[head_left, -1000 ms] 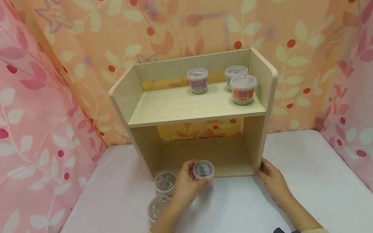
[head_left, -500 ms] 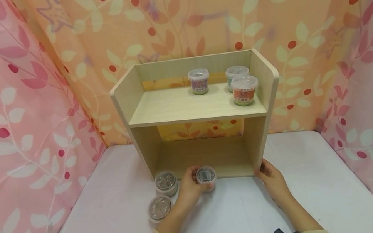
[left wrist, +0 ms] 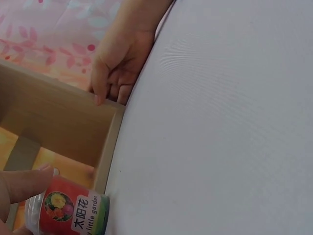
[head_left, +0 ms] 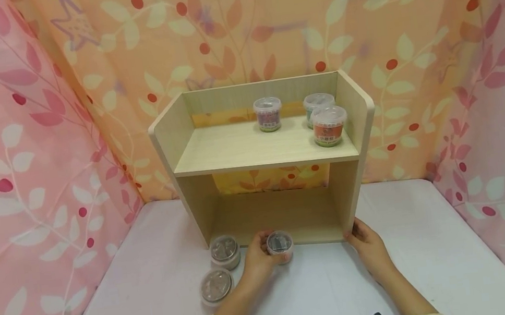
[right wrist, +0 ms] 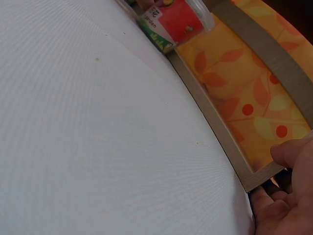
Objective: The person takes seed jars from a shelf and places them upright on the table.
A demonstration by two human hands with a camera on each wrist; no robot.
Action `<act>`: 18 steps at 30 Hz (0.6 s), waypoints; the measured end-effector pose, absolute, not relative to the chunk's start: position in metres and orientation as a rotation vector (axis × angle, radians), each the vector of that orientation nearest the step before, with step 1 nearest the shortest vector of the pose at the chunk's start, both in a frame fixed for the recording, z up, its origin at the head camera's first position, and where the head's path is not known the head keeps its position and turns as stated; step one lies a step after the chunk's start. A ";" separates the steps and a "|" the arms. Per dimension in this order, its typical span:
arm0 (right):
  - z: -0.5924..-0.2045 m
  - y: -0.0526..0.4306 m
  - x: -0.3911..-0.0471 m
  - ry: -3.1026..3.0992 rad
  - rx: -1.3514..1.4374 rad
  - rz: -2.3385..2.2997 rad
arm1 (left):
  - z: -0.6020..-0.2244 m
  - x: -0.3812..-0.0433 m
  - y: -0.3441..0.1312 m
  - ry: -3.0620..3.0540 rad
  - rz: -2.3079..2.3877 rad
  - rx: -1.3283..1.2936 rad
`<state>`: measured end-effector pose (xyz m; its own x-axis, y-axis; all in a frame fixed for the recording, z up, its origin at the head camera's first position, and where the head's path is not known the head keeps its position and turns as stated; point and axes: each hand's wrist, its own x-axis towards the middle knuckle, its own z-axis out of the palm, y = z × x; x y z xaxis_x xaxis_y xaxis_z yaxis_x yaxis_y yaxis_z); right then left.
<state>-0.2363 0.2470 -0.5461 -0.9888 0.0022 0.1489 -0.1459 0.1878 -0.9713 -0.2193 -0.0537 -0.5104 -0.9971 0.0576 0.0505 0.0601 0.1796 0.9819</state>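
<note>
My left hand (head_left: 259, 259) grips a small plastic tub (head_left: 280, 243) with a clear lid, just in front of the shelf's lower board. In the left wrist view the red label of this tub (left wrist: 66, 208) shows flowers and Chinese writing. My right hand (head_left: 368, 245) holds the light wooden shelf (head_left: 267, 164) at the front bottom corner of its right side panel. The right wrist view shows the thumb (right wrist: 288, 152) on the inner side of the panel and the other fingers outside. Two lidded tubs, one nearer (head_left: 216, 286) and one farther (head_left: 224, 252), stand left of my left hand.
On the upper board stand three tubs: a purple-labelled one (head_left: 268, 114) near the middle, and an orange-labelled one (head_left: 327, 126) partly hiding a green-labelled one (head_left: 317, 103) at the right. A white cloth (head_left: 128, 299) covers the table. Floral curtains (head_left: 236, 28) surround it.
My left hand has lowered the tub and brought it slightly toward me, from over the lower board's front edge to in front of it. My right hand has kept its place on the shelf.
</note>
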 end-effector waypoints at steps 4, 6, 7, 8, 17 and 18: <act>-0.548 0.247 -0.236 -2.345 0.141 1.913 | -0.511 -0.218 -0.052 -2.416 -2.000 -0.133; -0.548 0.248 -0.236 -2.346 0.141 1.921 | -0.511 -0.216 -0.051 -2.433 -1.982 -0.141; -0.548 0.248 -0.235 -2.346 0.144 1.923 | -0.510 -0.216 -0.050 -2.445 -1.965 -0.139; -0.548 0.248 -0.235 -2.345 0.145 1.929 | -0.508 -0.215 -0.050 -2.460 -1.937 -0.138; -0.546 0.247 -0.237 -2.322 0.151 1.930 | -0.456 -0.197 -0.055 -2.440 -1.885 -0.194; -0.547 0.246 -0.237 -2.314 0.156 1.939 | -0.447 -0.192 -0.057 -2.420 -1.922 -0.221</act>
<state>-0.2375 0.2464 -0.5472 -0.9877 -0.0033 0.1562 -0.1544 0.1749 -0.9724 -0.1919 -0.0565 -0.4465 -0.9889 0.0846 0.1222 0.1382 0.2207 0.9655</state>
